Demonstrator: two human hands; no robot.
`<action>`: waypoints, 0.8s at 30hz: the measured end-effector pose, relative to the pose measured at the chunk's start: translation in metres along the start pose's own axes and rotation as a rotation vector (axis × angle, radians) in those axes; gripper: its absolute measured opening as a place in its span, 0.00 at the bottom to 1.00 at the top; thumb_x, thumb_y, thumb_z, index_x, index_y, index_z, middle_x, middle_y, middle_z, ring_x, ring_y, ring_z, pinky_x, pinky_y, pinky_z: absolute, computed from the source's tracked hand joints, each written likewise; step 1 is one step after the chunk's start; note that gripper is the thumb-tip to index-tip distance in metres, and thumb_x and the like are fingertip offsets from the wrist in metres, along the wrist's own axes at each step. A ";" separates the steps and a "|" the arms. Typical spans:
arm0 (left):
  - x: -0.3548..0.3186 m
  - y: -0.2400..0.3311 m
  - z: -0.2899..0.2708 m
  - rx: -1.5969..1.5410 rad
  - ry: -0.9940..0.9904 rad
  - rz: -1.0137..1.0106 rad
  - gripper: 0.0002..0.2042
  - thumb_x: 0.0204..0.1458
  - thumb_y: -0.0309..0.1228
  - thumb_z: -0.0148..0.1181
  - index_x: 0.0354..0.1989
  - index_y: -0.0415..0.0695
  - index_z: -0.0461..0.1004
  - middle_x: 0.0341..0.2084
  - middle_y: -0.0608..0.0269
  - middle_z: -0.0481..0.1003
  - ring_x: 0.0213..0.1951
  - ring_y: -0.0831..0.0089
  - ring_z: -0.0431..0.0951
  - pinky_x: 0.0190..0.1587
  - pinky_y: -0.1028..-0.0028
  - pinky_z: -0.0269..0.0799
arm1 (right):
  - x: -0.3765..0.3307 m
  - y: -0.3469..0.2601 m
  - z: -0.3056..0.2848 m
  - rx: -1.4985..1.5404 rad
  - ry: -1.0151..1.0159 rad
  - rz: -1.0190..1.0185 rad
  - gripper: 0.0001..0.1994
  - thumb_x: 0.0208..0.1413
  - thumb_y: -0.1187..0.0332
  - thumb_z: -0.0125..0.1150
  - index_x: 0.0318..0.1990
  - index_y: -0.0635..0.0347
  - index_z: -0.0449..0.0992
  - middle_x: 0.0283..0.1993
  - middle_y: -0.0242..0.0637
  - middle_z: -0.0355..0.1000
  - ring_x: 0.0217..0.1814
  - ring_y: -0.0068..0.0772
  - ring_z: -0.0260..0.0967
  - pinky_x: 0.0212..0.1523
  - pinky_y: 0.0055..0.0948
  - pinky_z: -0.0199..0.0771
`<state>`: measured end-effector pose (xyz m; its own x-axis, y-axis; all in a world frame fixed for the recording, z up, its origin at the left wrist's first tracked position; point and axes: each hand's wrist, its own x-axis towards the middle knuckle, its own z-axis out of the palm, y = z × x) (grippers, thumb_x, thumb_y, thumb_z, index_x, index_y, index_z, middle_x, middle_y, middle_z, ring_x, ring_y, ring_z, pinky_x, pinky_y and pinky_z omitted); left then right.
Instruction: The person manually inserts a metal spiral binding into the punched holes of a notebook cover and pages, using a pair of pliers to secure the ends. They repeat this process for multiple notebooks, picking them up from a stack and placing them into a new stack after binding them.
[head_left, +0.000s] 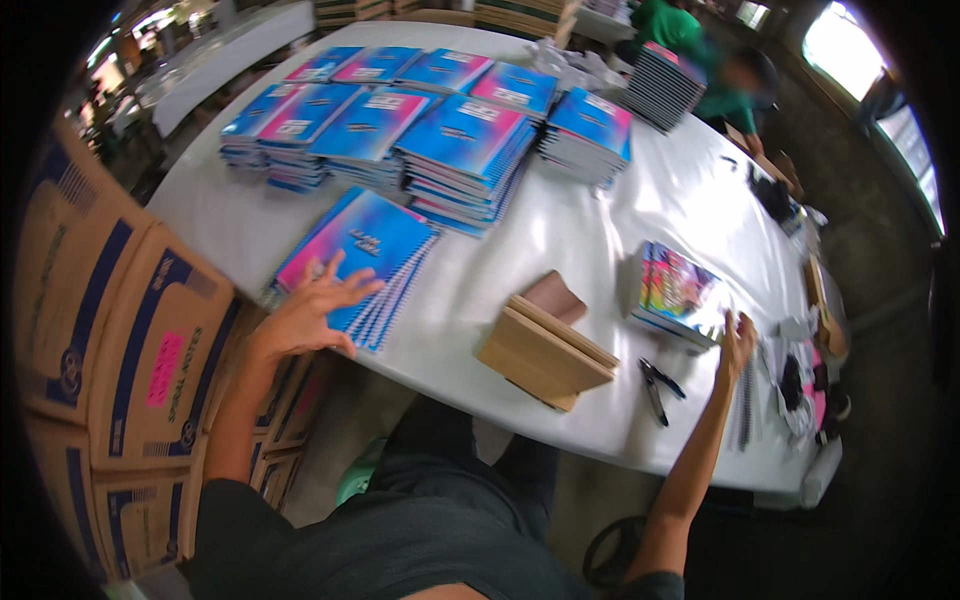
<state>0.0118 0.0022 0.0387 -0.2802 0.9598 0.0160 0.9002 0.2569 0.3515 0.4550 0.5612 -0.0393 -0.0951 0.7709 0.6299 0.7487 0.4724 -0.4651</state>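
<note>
My left hand (317,303) is spread over a fanned stack of blue and pink spiral notebooks (365,245) at the table's near left edge. Its fingers are apart and lie on or just above the top cover; contact is hard to tell. On the right, my right hand (738,345) is beside a small stack of multicoloured printed covers or books (680,290). Those fingers look apart, with nothing visible between them. Black-handled pliers or cutters (660,390) lie to the left of my right wrist, and thin wire spirals (745,405) lie to its right.
Several notebook piles (465,150) cover the far left of the white table (560,255). Brown board pieces (548,350) sit at the near middle. Cartons (160,350) are stacked on my left. Beyond a dark stack (662,88), a person in green (735,100) bends at the far right.
</note>
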 end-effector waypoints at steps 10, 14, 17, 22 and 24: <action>0.103 0.083 0.023 -0.205 0.487 0.276 0.34 0.45 0.26 0.70 0.65 0.57 0.68 0.69 0.64 0.60 0.73 0.52 0.46 0.71 0.51 0.42 | 0.034 -0.024 -0.020 0.093 -0.425 0.336 0.14 0.41 0.70 0.73 0.27 0.73 0.76 0.23 0.40 0.74 0.23 0.28 0.69 0.26 0.29 0.69; 0.164 0.140 0.039 -0.685 0.434 0.245 0.39 0.45 0.28 0.71 0.69 0.48 0.61 0.70 0.56 0.57 0.72 0.58 0.50 0.70 0.63 0.49 | 0.006 -0.082 -0.067 0.654 -0.297 0.227 0.16 0.46 0.76 0.69 0.44 0.68 0.75 0.32 0.40 0.77 0.29 0.26 0.73 0.32 0.25 0.73; 0.195 0.152 0.043 -1.062 0.366 0.303 0.39 0.50 0.31 0.69 0.70 0.43 0.56 0.69 0.50 0.56 0.70 0.61 0.56 0.68 0.66 0.55 | -0.056 -0.182 -0.097 0.975 -0.173 0.102 0.19 0.48 0.85 0.64 0.49 0.64 0.74 0.41 0.40 0.77 0.39 0.27 0.75 0.42 0.25 0.76; 0.179 0.164 0.013 -1.310 -0.161 0.357 0.23 0.57 0.29 0.62 0.59 0.31 0.68 0.57 0.53 0.73 0.51 0.76 0.74 0.58 0.74 0.67 | -0.159 -0.205 -0.094 1.382 -0.096 0.190 0.24 0.48 0.88 0.65 0.54 0.66 0.71 0.51 0.42 0.74 0.51 0.31 0.73 0.53 0.31 0.75; 0.172 0.157 0.019 -1.268 -0.149 0.423 0.22 0.58 0.29 0.60 0.59 0.31 0.69 0.59 0.52 0.71 0.57 0.68 0.71 0.63 0.69 0.64 | -0.176 -0.207 -0.085 1.439 -0.084 0.282 0.21 0.46 0.88 0.67 0.50 0.69 0.73 0.46 0.42 0.77 0.47 0.31 0.75 0.52 0.31 0.76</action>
<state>0.1106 0.2100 0.0792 0.0520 0.9629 0.2648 -0.0415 -0.2629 0.9639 0.3730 0.2914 -0.0007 -0.1350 0.9058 0.4016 -0.5318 0.2757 -0.8007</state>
